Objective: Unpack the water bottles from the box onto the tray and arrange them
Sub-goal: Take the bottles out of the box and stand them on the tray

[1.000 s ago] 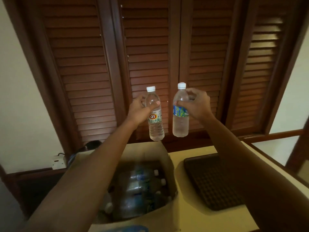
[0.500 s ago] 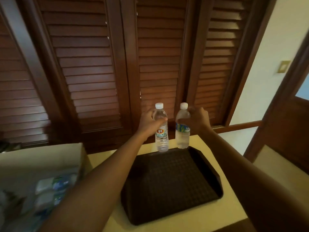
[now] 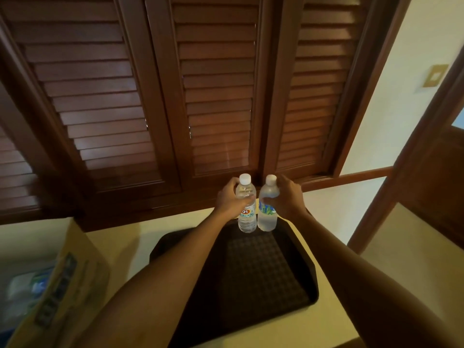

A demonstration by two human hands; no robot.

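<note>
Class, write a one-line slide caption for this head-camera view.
Left hand and right hand lower two upright water bottles side by side at the brown tray's far edge.

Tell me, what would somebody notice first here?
Two water bottles, one in the left hand and one in the right hand, held upright side by side at the far edge of a dark tray. Behind them stand big brown wooden shutters.

Bottles [image 3: 256, 209] side by side over tray [image 3: 288, 280] far edge; box [image 3: 65, 277] left.
</note>
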